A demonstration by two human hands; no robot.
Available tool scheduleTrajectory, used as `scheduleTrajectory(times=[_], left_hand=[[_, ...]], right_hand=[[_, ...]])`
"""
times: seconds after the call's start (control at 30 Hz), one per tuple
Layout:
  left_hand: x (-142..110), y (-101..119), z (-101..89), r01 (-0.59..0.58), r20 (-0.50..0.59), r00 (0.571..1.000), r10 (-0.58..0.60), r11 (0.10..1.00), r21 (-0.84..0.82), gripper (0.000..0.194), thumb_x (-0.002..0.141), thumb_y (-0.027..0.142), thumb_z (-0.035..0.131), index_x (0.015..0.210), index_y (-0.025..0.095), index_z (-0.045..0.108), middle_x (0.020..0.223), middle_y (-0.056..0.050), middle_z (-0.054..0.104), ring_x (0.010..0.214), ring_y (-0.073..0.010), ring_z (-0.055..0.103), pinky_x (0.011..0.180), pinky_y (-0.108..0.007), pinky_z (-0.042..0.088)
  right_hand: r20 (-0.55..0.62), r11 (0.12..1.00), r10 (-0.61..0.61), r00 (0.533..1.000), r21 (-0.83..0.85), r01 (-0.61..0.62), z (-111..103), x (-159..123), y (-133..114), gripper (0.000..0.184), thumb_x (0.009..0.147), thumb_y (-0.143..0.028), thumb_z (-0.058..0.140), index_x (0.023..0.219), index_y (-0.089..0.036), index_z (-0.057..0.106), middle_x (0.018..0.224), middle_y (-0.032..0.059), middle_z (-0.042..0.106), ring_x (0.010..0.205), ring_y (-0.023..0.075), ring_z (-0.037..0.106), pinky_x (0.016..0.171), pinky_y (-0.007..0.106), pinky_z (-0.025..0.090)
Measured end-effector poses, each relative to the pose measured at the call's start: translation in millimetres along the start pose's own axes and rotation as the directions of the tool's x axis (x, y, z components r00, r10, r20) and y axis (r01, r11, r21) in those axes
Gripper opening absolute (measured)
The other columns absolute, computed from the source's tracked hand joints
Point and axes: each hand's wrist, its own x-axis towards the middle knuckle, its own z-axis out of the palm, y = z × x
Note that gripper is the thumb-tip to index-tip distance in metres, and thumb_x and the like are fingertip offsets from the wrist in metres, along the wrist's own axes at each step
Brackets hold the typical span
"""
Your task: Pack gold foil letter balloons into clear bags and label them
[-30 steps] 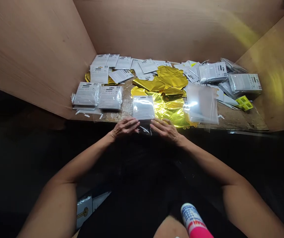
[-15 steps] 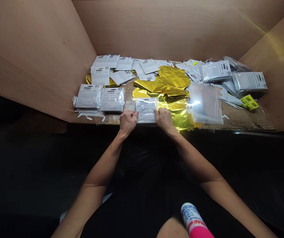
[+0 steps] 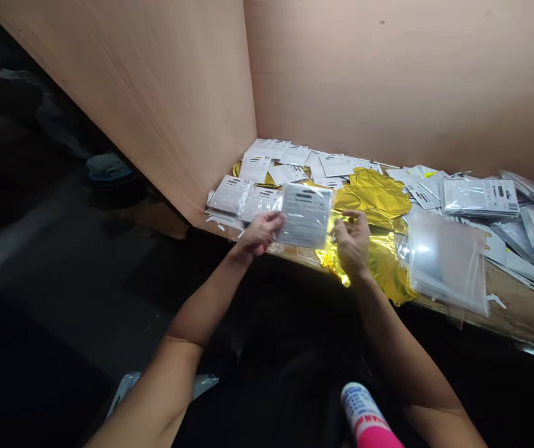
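My left hand pinches the left edge of a clear plastic packet with a printed white card inside. The packet is raised off the shelf and tilted a little, its printing blurred. Just off its right edge is my right hand, fingers curled but apart, with nothing visible in them. Behind and below that hand lie crumpled gold foil sheets. Two stacks of similar packets are left of the held one: an outer stack and an inner stack partly hidden behind my left hand.
Clear plastic bags lie at the right, overhanging the shelf's front edge. Further right is a pile of filled packets. Loose white cards cover the back. Wooden panels wall the shelf. A white-and-pink bottle is near my lap.
The packet has been lifted from the shelf's front edge and moved left in my left hand. My right hand has let go of its right edge. The view has turned left.
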Motion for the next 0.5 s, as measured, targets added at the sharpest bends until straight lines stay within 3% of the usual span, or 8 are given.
scheduleTrajectory(times=[0.1, 0.17, 0.23, 0.27, 0.3, 0.33, 0.4, 0.5], left_hand=[[18, 57, -42.0, -0.046, -0.266, 0.953, 0.147, 0.935, 0.351, 0.027, 0.092, 0.042, 0.083, 0.091, 0.016, 0.074, 0.081, -0.004, 0.081, 0.087, -0.0234, 0.082, 0.085, -0.036, 0.068], [35, 90, -68.6, 0.016, -0.374, 0.848, 0.376, 0.687, 0.727, 0.029, 0.104, 0.039, 0.067, 0.100, 0.011, 0.075, 0.097, -0.006, 0.084, 0.107, -0.0210, 0.081, 0.100, -0.034, 0.064], [48, 106, -86.0, 0.105, -0.335, 0.726, 0.601, 0.384, 0.917, 0.032, 0.106, 0.034, 0.062, 0.116, 0.005, 0.071, 0.136, -0.014, 0.078, 0.144, -0.0213, 0.062, 0.126, -0.036, 0.045], [53, 107, -90.9, 0.145, -0.290, 0.702, 0.650, 0.268, 0.952, 0.047, 0.104, 0.034, 0.065, 0.134, -0.002, 0.065, 0.156, -0.017, 0.065, 0.159, -0.0246, 0.046, 0.134, -0.041, 0.032], [56, 102, -94.0, 0.175, -0.253, 0.727, 0.639, 0.183, 0.967, 0.060, 0.102, 0.037, 0.068, 0.147, -0.001, 0.058, 0.171, -0.018, 0.049, 0.168, -0.0293, 0.031, 0.139, -0.047, 0.020], [60, 95, -96.0, 0.197, -0.225, 0.785, 0.577, 0.112, 0.974, 0.071, 0.101, 0.042, 0.069, 0.159, 0.004, 0.051, 0.180, -0.018, 0.035, 0.172, -0.0345, 0.019, 0.140, -0.055, 0.013], [65, 76, -99.1, 0.237, -0.200, 0.888, 0.414, -0.039, 0.971, 0.086, 0.100, 0.057, 0.065, 0.169, 0.013, 0.041, 0.185, -0.016, 0.022, 0.172, -0.0416, 0.011, 0.139, -0.063, 0.011], [72, 57, -102.0, 0.273, -0.227, 0.913, 0.338, -0.094, 0.957, 0.099, 0.097, 0.071, 0.058, 0.174, 0.015, 0.032, 0.185, -0.018, 0.018, 0.172, -0.0457, 0.007, 0.137, -0.067, 0.008]], right_hand=[[0.190, 0.919, -0.030, 0.981, -0.380, 0.102, -8, 4, 6, 0.051, 0.107, -0.055, 0.054, 0.144, -0.021, 0.054, 0.118, 0.0186, 0.073, 0.106, 0.0335, 0.068, 0.093, 0.050, 0.055], [0.282, 0.727, 0.020, 0.959, -0.663, 0.180, -16, -2, 18, 0.050, 0.105, -0.056, 0.058, 0.139, -0.019, 0.064, 0.137, 0.0260, 0.067, 0.122, 0.0420, 0.061, 0.103, 0.063, 0.048], [0.318, 0.556, 0.083, 0.945, -0.801, 0.220, -24, -10, 29, 0.047, 0.105, -0.054, 0.059, 0.135, -0.019, 0.068, 0.145, 0.0283, 0.063, 0.128, 0.0458, 0.057, 0.104, 0.069, 0.045], [0.321, 0.508, 0.092, 0.943, -0.829, 0.233, -27, -14, 34, 0.047, 0.106, -0.052, 0.058, 0.138, -0.019, 0.068, 0.149, 0.0285, 0.061, 0.131, 0.0462, 0.056, 0.104, 0.069, 0.045], [0.317, 0.477, 0.086, 0.945, -0.846, 0.240, -29, -17, 37, 0.048, 0.107, -0.051, 0.057, 0.142, -0.018, 0.067, 0.154, 0.0289, 0.057, 0.134, 0.0465, 0.055, 0.104, 0.068, 0.046], [0.306, 0.455, 0.077, 0.949, -0.857, 0.240, -32, -18, 39, 0.050, 0.108, -0.049, 0.057, 0.146, -0.017, 0.065, 0.159, 0.0294, 0.054, 0.137, 0.0471, 0.054, 0.105, 0.067, 0.046], [0.283, 0.428, 0.067, 0.957, -0.874, 0.228, -38, -19, 40, 0.055, 0.108, -0.049, 0.057, 0.151, -0.015, 0.062, 0.164, 0.0304, 0.049, 0.143, 0.0483, 0.051, 0.108, 0.066, 0.045], [0.274, 0.419, 0.064, 0.960, -0.880, 0.223, -51, -18, 37, 0.059, 0.107, -0.047, 0.062, 0.154, -0.012, 0.060, 0.166, 0.0309, 0.048, 0.149, 0.0480, 0.048, 0.115, 0.067, 0.040]])
